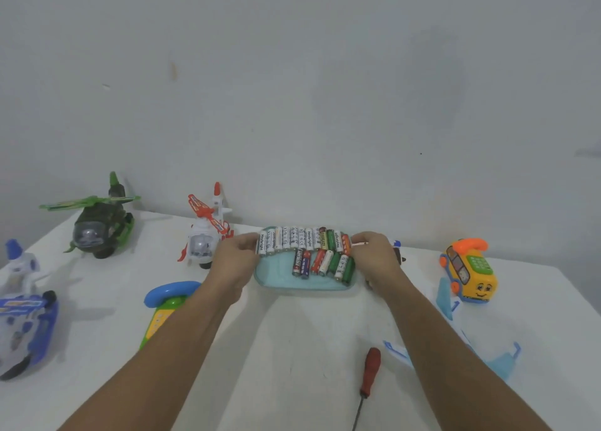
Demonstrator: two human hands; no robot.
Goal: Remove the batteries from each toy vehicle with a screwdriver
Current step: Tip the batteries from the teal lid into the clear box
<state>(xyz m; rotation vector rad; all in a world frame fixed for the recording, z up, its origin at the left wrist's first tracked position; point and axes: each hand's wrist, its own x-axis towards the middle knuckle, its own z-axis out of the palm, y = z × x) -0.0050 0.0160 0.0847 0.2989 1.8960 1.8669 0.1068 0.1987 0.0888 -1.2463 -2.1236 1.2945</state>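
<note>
A: Entry. White table (292, 349): toy vehicles stand along the far and side edges. Green camouflage toy helicopter (97, 229) at far left, white-and-orange toy helicopter (205, 238) beside it, yellow telephone car (470, 272) toward the right edge. Battery covers on or off?

B: Cannot tell; undersides are hidden. Pale teal plastic tray (279, 281) at mid far edge carries cylindrical batteries (302, 242) in two rows, so I judge the job well along.

A: Hands?

B: Left hand (235, 256) and right hand (374, 255) bracket the back row, fingers curled narrow against its ends. Pinching the tray rim or only pressing the end cells: cannot tell.

A: Tool?

B: Red-handled screwdriver (370, 370) lies untouched by the near edge, right of centre, just inside the right forearm. Long axis runs far-to-near, handle toward the tray, shaft toward the person. Right hand is nearer; it should draw back onto the handle.
</note>
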